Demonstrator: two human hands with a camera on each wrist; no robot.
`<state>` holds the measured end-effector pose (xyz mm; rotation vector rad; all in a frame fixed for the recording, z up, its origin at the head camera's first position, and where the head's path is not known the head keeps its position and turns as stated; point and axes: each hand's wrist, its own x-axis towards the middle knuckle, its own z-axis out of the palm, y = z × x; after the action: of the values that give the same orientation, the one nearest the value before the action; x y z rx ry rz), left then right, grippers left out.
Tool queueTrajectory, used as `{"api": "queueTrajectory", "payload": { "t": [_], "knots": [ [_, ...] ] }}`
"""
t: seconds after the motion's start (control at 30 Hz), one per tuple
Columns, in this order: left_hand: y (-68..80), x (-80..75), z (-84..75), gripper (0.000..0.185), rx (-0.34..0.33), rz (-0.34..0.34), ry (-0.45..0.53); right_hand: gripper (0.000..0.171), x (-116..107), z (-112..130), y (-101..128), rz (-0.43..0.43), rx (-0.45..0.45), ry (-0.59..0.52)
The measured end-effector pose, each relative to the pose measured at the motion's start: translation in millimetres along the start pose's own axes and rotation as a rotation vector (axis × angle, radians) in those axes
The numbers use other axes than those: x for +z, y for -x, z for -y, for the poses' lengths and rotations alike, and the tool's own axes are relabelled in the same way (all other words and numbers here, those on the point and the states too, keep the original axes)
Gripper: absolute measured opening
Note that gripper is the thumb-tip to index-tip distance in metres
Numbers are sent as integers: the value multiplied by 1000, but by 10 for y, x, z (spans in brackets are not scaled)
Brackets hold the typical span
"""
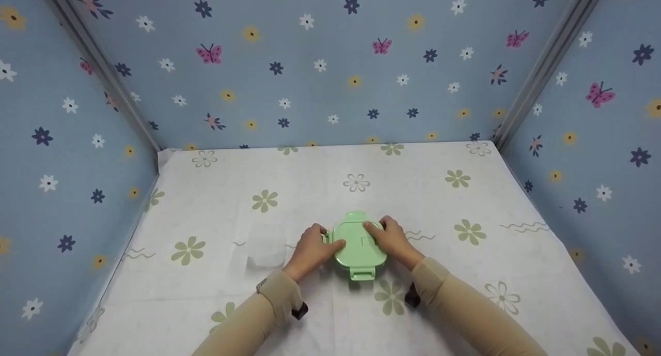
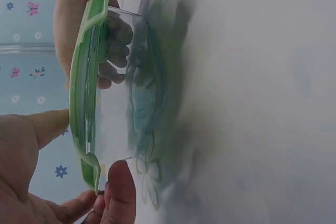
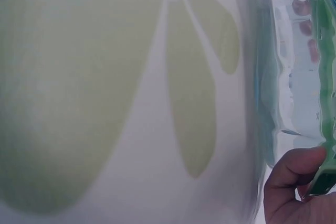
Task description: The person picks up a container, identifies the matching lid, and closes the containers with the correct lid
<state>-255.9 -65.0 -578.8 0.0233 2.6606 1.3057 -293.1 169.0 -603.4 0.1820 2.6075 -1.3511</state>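
Sleeves of tan cloth lead to both hands on a clear, rounded container (image 1: 330,255) with glossy green lid (image 1: 359,242) at table centre. Left hand (image 1: 312,247) grips at nine o'clock, right hand (image 1: 392,240) at three o'clock, thumbs pressing the lid. Floral tablecloth (image 1: 465,273) beneath; patterned blue walls (image 1: 320,72) beyond.

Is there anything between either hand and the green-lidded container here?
Nothing visible. The left hand and right hand both already rest on the green lid of the clear container, fingers touching its sides.
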Motion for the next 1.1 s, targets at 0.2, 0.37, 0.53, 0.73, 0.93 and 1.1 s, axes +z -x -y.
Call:
{"api": "queueTrajectory", "payload": {
  "t": [0.2, 0.37, 0.53, 0.73, 0.93, 1.1],
  "knots": [
    [-2, -21, 15, 59, -26, -3, 3, 39, -11, -4, -11, -11, 7, 1],
    [-15, -26, 30, 55, -43, -5, 28, 39, -6, -17, -10, -9, -2, -1],
    [-26, -31, 23, 51, -59, -5, 35, 40, 14, -24, -15, -5, 9, 1],
    [-46, -37, 9, 47, -75, 13, 54, 39, 21, -29, -20, -21, -9, -5],
    [-62, -37, 0, 46, -72, 45, 73, 38, 10, -43, -19, -30, -20, 4],
    [-85, -41, 16, 48, -92, 59, 94, 37, 4, -32, -14, -28, -15, -2]
  ]
}}
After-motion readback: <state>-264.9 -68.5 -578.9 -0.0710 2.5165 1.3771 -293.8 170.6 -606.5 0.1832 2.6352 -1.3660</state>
